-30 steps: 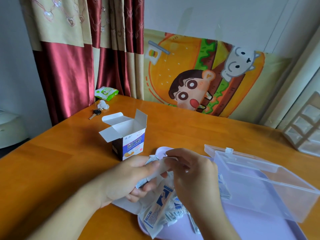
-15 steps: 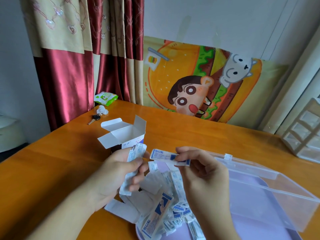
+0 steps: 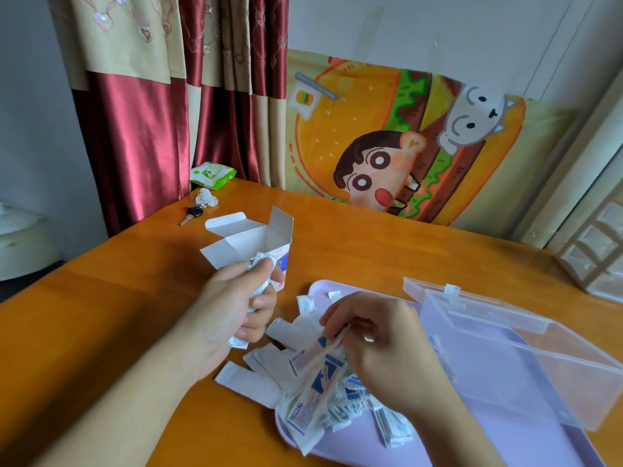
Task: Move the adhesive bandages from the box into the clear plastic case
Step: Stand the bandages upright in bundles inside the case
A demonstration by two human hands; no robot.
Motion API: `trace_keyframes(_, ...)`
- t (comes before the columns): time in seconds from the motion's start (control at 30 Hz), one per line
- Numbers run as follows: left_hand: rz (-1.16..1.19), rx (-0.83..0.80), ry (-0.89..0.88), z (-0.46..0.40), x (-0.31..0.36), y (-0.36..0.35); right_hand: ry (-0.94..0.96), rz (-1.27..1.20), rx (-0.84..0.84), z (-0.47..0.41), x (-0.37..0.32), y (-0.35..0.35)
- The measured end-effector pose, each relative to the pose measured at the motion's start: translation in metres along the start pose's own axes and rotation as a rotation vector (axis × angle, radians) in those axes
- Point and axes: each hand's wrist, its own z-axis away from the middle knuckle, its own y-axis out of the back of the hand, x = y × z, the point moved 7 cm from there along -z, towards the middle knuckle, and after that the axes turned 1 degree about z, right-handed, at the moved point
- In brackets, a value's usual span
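The bandage box (image 3: 251,239) stands open on the wooden table, its flaps spread. In front of it my left hand (image 3: 232,308) grips a crumpled bunch of white bandage wrappers (image 3: 261,264). To the right, my right hand (image 3: 381,345) pinches a wrapped bandage (image 3: 315,355) over a loose pile of bandages (image 3: 323,396) lying on the lilac tray (image 3: 354,446) and the table. The clear plastic case (image 3: 526,358) sits open on the tray at the right, its lid tipped back. What is inside the box is hidden.
At the table's far left corner lie a key (image 3: 191,214), a crumpled tissue (image 3: 206,198) and a green wipes pack (image 3: 212,171). A cartoon cloth hangs behind the table. A white drawer unit (image 3: 596,254) stands at the right edge.
My right hand came down from in front of the box to the bandage pile, taking its bandage with it. My left hand rose slightly toward the box, still holding wrappers.
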Motion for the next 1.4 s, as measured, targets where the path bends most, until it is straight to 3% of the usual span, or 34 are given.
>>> trace_keyframes(0.13, 0.016, 0.016, 0.005, -0.002, 0.000, 0.006, -0.019, 0.169, -0.191, 0.003, 0.002, -0.007)
trace_keyframes(0.33, 0.039, 0.038, -0.011, -0.004, 0.002, 0.011, 0.070, 0.439, -0.013, -0.002, -0.007, -0.017)
trace_keyframes(0.47, 0.015, 0.044, -0.005, -0.004, 0.001, 0.011, 0.056, 0.731, -0.096, -0.012, -0.010, -0.048)
trace_keyframes(0.57, 0.008, 0.050, -0.003, -0.004, 0.001, 0.012, 0.018, 0.807, -0.164, -0.016, -0.011, -0.061)
trace_keyframes(0.8, 0.000, 0.070, -0.009, -0.004, 0.004, 0.012, -0.183, 0.516, -0.057, -0.016, 0.002, -0.056)
trace_keyframes(1.03, 0.038, 0.079, -0.045, -0.003, 0.008, 0.013, -0.254, 0.184, 0.163, -0.009, 0.006, -0.014)
trace_keyframes(1.27, -0.016, 0.037, -0.087, 0.001, 0.010, 0.004, -0.327, -0.313, 0.152, -0.001, 0.012, 0.000)
trace_keyframes(1.4, -0.071, -0.039, -0.096, 0.006, 0.009, -0.007, -0.343, -0.413, 0.095, 0.000, 0.012, -0.004)
